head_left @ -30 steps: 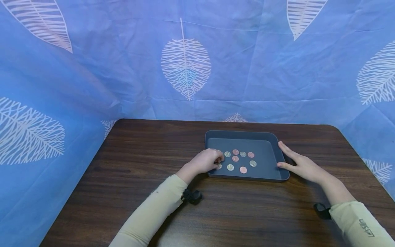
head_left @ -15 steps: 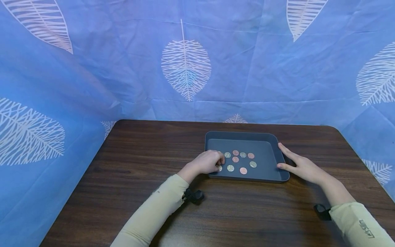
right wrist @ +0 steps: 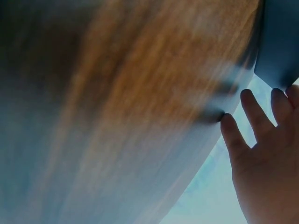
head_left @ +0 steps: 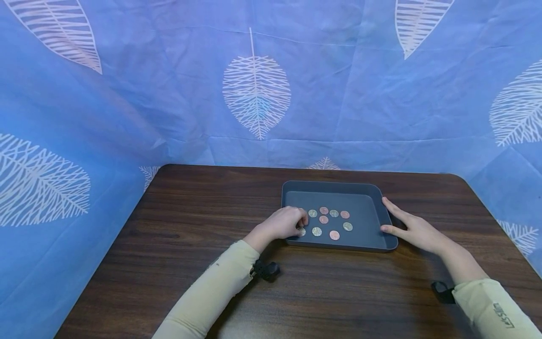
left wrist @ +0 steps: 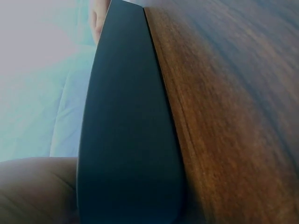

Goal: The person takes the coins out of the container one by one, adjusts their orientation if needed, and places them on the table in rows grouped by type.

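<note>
Several silver-coloured and copper-coloured coins lie flat in a dark grey tray (head_left: 360, 203). At the tray's front left corner, my left hand (head_left: 281, 222) reaches over the rim with curled fingers, its fingertips at a silver-coloured coin (head_left: 302, 232) they partly cover. Beside that coin lie another silver-coloured coin (head_left: 317, 231) and a copper-coloured coin (head_left: 334, 235). My right hand (head_left: 417, 228) rests spread against the tray's right side, thumb and a finger touching the rim. The right wrist view shows this hand (right wrist: 268, 163) with fingers extended; the left wrist view shows the tray's outer wall (left wrist: 128, 112).
The tray stands on a dark wooden table (head_left: 203, 202), towards its back edge. Behind and beside the table hangs a blue cloth (head_left: 182, 84) with white leaf patterns. A black wrist device (head_left: 266, 270) sits at the left sleeve.
The coin at my left fingertips has shifted slightly towards the tray's front edge, and the left fingers have moved down a little with it. My right hand has stayed against the tray.
</note>
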Demonstrator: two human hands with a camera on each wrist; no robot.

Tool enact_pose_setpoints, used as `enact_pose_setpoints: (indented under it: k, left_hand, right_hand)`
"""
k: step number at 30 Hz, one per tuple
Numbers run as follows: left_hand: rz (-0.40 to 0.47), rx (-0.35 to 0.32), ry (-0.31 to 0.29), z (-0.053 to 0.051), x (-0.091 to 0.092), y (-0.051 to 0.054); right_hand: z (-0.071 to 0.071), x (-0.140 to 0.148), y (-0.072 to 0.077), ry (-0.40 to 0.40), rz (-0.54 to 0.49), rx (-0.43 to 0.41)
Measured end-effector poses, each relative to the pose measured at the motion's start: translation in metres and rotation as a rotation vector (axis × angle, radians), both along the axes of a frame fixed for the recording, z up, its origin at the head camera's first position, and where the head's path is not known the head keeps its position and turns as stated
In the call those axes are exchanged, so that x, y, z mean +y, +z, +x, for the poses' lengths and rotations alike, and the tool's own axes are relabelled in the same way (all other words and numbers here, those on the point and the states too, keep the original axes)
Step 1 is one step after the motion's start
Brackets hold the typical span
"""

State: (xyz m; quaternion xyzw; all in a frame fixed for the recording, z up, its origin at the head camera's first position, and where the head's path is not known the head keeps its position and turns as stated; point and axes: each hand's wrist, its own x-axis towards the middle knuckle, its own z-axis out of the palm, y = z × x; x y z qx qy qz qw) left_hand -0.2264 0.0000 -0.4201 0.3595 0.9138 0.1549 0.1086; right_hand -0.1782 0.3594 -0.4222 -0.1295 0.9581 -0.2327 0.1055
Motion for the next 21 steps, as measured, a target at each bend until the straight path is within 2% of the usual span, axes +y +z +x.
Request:
enact_pose_setpoints:
  k: [12, 21]
  left_hand:
    - [-0.053, -0.008, -0.02, 0.0018, 0.0018, 0.0041]
    - [0.033, 0.037, -0.064, -0.0003, -0.0027, -0.0021]
  right_hand:
    - [0.0, 0.0, -0.0012, -0.006, 0.005, -0.003]
    - [-0.0013, -0.0004, -0.0016, -0.006, 0.032, 0.019]
